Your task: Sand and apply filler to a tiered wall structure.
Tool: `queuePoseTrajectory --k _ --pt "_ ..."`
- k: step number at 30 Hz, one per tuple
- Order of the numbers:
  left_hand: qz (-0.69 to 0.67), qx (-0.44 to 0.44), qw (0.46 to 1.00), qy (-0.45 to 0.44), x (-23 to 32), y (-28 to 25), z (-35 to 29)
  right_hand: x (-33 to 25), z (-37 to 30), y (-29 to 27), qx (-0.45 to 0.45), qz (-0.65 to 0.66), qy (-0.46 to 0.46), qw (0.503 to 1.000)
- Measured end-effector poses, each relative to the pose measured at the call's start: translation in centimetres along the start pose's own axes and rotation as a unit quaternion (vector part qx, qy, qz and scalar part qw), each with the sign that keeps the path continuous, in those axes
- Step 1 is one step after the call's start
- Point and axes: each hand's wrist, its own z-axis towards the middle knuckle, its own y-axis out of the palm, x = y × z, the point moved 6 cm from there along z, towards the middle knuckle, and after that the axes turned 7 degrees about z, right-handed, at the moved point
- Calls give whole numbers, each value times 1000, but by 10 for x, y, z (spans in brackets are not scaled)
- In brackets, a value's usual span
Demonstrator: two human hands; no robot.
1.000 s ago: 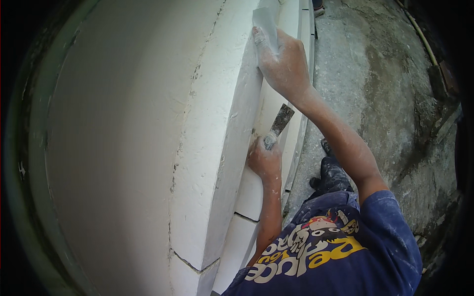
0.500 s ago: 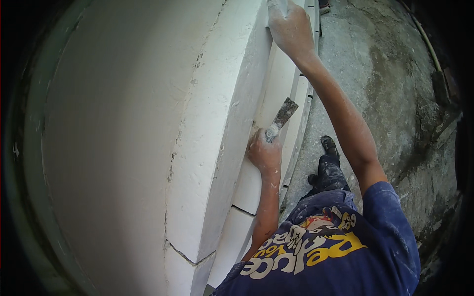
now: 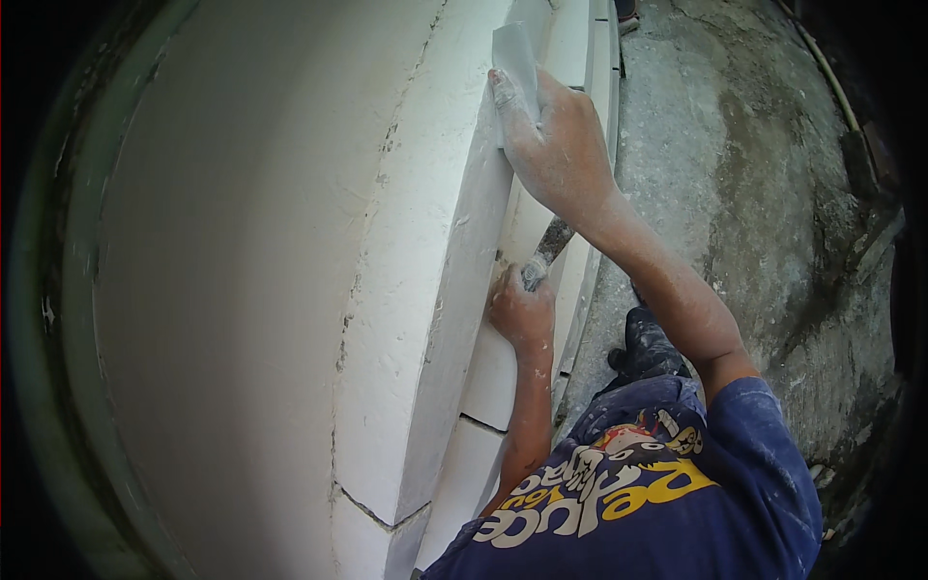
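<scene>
My right hand (image 3: 568, 145) is closed on a folded pale grey sheet that looks like sandpaper (image 3: 516, 56), with the thumb pressed over it. The sheet lies against the edge of a white slab (image 3: 391, 387) with a smooth side face. Lower down, my left hand (image 3: 523, 307) is wrapped round the handle of a putty knife (image 3: 553, 242). Its dusty blade points up and away, partly hidden behind my right wrist. The left hand is beside the stepped white ledges under the slab. White dust coats both hands.
A wide pale panel (image 3: 222, 290) fills the left, with a rough seam (image 3: 343, 338) along it. A dark joint (image 3: 362, 506) crosses the slab near the bottom. Stained concrete floor (image 3: 744, 193) lies on the right, with a thin pipe (image 3: 831, 72) along its far side.
My right hand has come nearer along the slab's edge, bringing the sandpaper sheet into full view and covering part of the putty knife's blade. The left hand has barely moved.
</scene>
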Motion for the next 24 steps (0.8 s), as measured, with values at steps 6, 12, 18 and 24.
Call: queuePoseTrajectory --k 6,12,18,24 --pt "-11 22 999 33 16 6 0 48 70 -24 48 -34 61 996" --pt "-3 28 1000 12 -10 5 0 -6 -27 9 22 89 6 996" --pt "19 -9 999 33 12 0 -1 46 55 -22 30 66 130 989" --pt "67 -79 994 31 -30 21 -19 -12 -25 0 5 187 14 982"
